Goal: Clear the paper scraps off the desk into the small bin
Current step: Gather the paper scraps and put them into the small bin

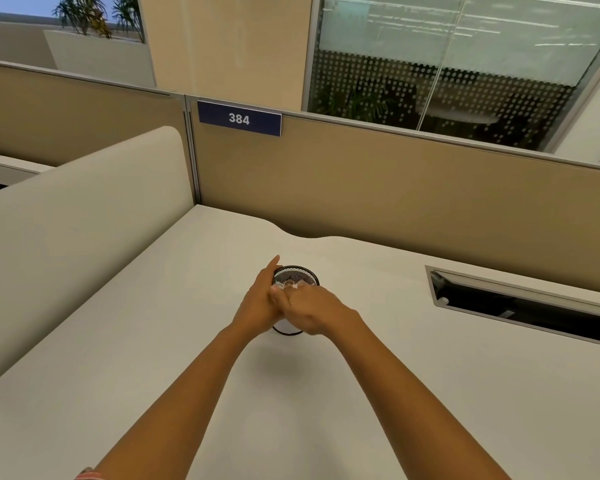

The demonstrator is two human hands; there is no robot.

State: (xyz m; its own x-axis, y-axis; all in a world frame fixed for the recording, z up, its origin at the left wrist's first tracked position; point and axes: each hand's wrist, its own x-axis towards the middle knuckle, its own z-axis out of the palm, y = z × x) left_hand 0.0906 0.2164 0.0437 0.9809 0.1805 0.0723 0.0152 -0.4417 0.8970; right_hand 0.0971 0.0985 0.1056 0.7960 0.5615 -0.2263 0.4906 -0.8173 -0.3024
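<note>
A small black mesh bin (pixel 305 276) stands on the white desk (pixel 153 341), near its middle. White paper scraps (pixel 289 284) show inside the bin's mouth. My left hand (pixel 258 303) is against the bin's left side, its fingers straight and pointing away from me past the rim. My right hand (pixel 314 311) hovers over the near rim with its fingers curled down; they seem to pinch white scraps at the bin's mouth. The two hands touch each other and hide most of the bin's near wall; only its base shows below them.
A tan partition (pixel 395 188) with a blue "384" sign (pixel 239 118) runs along the desk's far edge. A white divider panel (pixel 84 216) borders the left side. An open cable slot (pixel 520 303) with a metal frame is set into the desk at right.
</note>
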